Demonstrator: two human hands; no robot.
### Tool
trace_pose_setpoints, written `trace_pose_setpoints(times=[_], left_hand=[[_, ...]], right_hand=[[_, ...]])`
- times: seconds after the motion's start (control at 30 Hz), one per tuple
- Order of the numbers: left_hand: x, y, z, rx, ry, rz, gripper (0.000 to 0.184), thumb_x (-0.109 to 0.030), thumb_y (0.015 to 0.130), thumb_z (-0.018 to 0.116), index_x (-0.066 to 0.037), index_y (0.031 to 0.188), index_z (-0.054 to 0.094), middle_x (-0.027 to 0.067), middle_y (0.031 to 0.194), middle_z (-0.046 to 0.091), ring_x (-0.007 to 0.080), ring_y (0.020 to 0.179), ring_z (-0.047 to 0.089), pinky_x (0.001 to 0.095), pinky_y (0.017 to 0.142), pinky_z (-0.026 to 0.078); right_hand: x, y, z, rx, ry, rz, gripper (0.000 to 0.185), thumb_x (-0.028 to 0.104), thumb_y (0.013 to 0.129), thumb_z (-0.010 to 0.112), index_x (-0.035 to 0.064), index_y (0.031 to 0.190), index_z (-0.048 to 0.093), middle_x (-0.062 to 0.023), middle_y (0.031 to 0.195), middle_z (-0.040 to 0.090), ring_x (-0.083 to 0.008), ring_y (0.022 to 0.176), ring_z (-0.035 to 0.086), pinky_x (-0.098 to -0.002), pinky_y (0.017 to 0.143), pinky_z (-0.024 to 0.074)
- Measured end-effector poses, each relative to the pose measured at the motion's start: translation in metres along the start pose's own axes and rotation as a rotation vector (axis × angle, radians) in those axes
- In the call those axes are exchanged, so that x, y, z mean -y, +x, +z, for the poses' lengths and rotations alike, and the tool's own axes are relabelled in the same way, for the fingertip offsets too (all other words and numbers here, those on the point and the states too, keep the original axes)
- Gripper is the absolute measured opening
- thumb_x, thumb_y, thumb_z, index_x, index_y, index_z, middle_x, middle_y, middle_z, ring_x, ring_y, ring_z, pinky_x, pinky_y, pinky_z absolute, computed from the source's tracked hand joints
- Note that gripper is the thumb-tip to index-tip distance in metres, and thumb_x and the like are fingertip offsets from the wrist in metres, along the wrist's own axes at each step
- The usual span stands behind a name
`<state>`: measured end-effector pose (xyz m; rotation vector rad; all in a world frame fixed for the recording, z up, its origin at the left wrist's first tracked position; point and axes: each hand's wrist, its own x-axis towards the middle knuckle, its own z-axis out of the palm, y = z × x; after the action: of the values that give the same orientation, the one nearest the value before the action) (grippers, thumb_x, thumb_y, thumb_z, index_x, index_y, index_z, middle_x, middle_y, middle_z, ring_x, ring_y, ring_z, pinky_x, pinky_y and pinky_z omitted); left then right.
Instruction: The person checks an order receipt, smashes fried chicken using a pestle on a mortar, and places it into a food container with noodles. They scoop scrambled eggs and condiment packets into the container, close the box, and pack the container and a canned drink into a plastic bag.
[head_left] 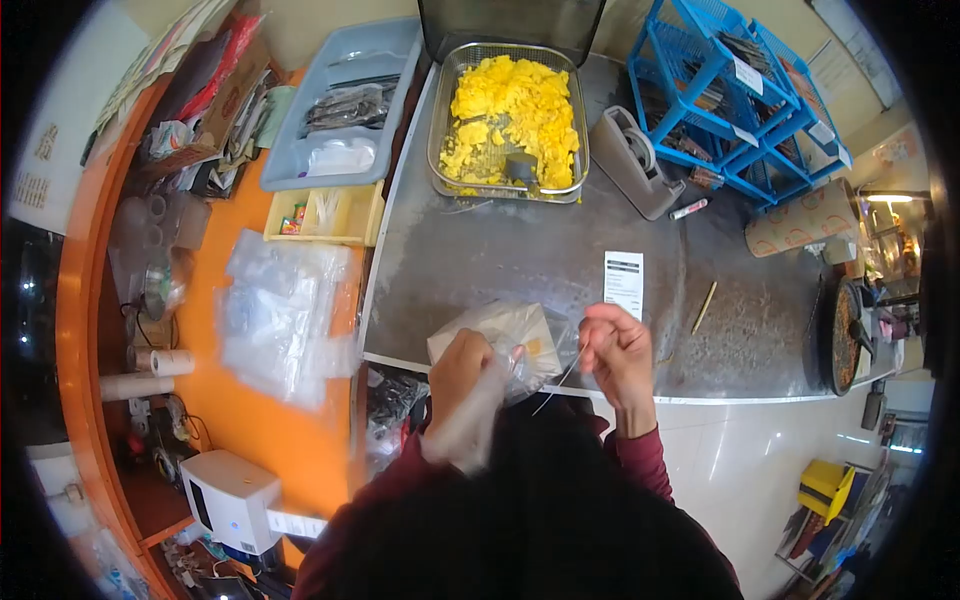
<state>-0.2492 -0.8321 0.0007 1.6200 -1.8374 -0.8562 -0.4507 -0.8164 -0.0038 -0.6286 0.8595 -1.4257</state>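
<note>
My left hand (pixel 462 375) is closed around the gathered end of a clear plastic bag (pixel 522 375) at the counter's front edge. Through the film shows a pale brown paper packet (pixel 520 328) with a small orange mark. Just right of the bag, my right hand (pixel 620 360) is raised with thumb and forefinger pinched on a thin white strip (pixel 562 382), which slants down to the left. Whether the strip touches the bag I cannot tell. Behind my right hand lies a printed receipt (pixel 624 278), its lower end partly covered.
A tray (pixel 434 150) of yellow crumbled food stands at the back. Clear plastic bags (pixel 285 320) lie on the orange shelf at left, below a yellow box (pixel 365 222). Blue racks (pixel 690 95), a grey holder (pixel 625 170) and a pencil-like stick (pixel 704 308) are to the right.
</note>
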Motion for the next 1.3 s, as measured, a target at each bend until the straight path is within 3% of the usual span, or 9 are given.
trace_pose_setpoints(times=[0.07,0.13,0.27,0.37,0.47,0.6,0.87,1.07,1.3], left_hand=[[0.042,-0.006,0.017,-0.220,0.795,0.517,0.034,-0.032,0.085,0.074,-0.008,0.076,0.052,0.0025,0.068,0.050,0.0180,0.059,0.048,0.0339,0.054,0.039],[0.056,-0.004,0.014,-0.179,0.756,0.553,0.037,-0.036,0.087,0.074,-0.008,0.074,0.053,0.0004,0.067,0.052,0.0131,0.057,0.048,0.0302,0.052,0.039],[0.027,0.024,-0.023,0.299,-0.456,-0.286,0.029,-0.030,0.088,0.074,-0.004,0.085,0.063,-0.0003,0.073,0.059,0.0076,0.066,0.055,0.0233,0.057,0.044],[0.021,0.023,-0.037,0.390,-0.614,-0.324,0.024,-0.026,0.087,0.076,-0.004,0.085,0.067,0.0015,0.082,0.063,0.0080,0.078,0.060,0.0238,0.062,0.047],[0.019,0.008,-0.035,0.268,-0.802,-0.087,0.017,-0.019,0.086,0.076,-0.003,0.089,0.069,0.0045,0.086,0.066,0.0136,0.083,0.064,0.0264,0.066,0.050],[0.029,0.005,-0.037,0.151,-0.162,0.516,0.019,-0.005,0.078,0.072,-0.005,0.097,0.070,0.0094,0.090,0.068,0.0256,0.082,0.067,0.0293,0.071,0.053],[0.025,-0.013,-0.013,-0.145,-0.158,0.717,0.022,-0.002,0.070,0.073,0.003,0.091,0.070,0.0138,0.094,0.068,0.0276,0.083,0.066,0.0332,0.071,0.054],[0.033,-0.014,-0.010,-0.142,-0.135,0.816,0.019,-0.003,0.072,0.074,0.002,0.090,0.070,0.0144,0.096,0.068,0.0284,0.085,0.067,0.0334,0.072,0.055],[0.030,-0.023,-0.006,0.019,-0.549,0.364,0.021,0.001,0.079,0.074,-0.001,0.098,0.065,0.0116,0.099,0.068,0.0231,0.087,0.068,0.0304,0.077,0.054]], right_hand=[[-0.016,-0.011,0.001,0.074,-0.031,0.073,0.030,-0.002,0.091,0.063,-0.0018,0.121,0.059,-0.0101,0.093,0.068,-0.0131,0.074,0.067,-0.0249,0.066,0.0580],[-0.031,-0.011,0.021,0.033,-0.134,0.092,0.032,-0.003,0.091,0.063,-0.0021,0.122,0.057,-0.0107,0.094,0.068,-0.0141,0.078,0.068,-0.0257,0.070,0.0586],[-0.051,-0.009,0.043,-0.061,-0.211,-0.011,0.033,-0.005,0.091,0.062,-0.0020,0.123,0.055,-0.0099,0.095,0.068,-0.0148,0.085,0.068,-0.0266,0.076,0.0591],[-0.056,-0.011,0.049,-0.100,-0.240,-0.103,0.032,-0.007,0.090,0.063,-0.0017,0.120,0.056,-0.0095,0.095,0.067,-0.0137,0.086,0.068,-0.0256,0.074,0.0589],[-0.058,-0.013,0.048,-0.122,-0.304,-0.150,0.032,-0.007,0.088,0.064,-0.0017,0.119,0.056,-0.0097,0.096,0.067,-0.0125,0.085,0.067,-0.0242,0.072,0.0581],[-0.057,-0.016,0.051,-0.143,-0.409,-0.183,0.033,-0.007,0.087,0.066,-0.0020,0.118,0.056,-0.0108,0.095,0.068,-0.0123,0.085,0.067,-0.0234,0.072,0.0564],[-0.041,-0.019,0.061,-0.196,-0.408,-0.120,0.048,-0.007,0.085,0.068,-0.0012,0.128,0.048,-0.0116,0.089,0.071,-0.0143,0.082,0.069,-0.0243,0.076,0.0548],[-0.028,-0.032,0.066,-0.140,-0.629,-0.084,0.054,-0.002,0.086,0.070,0.0000,0.134,0.045,-0.0137,0.094,0.071,-0.0158,0.086,0.069,-0.0270,0.078,0.0557],[-0.024,-0.048,0.078,-0.080,-0.773,-0.024,0.056,-0.005,0.088,0.064,0.0017,0.138,0.040,-0.0185,0.116,0.065,-0.0169,0.106,0.063,-0.0299,0.083,0.0560]])
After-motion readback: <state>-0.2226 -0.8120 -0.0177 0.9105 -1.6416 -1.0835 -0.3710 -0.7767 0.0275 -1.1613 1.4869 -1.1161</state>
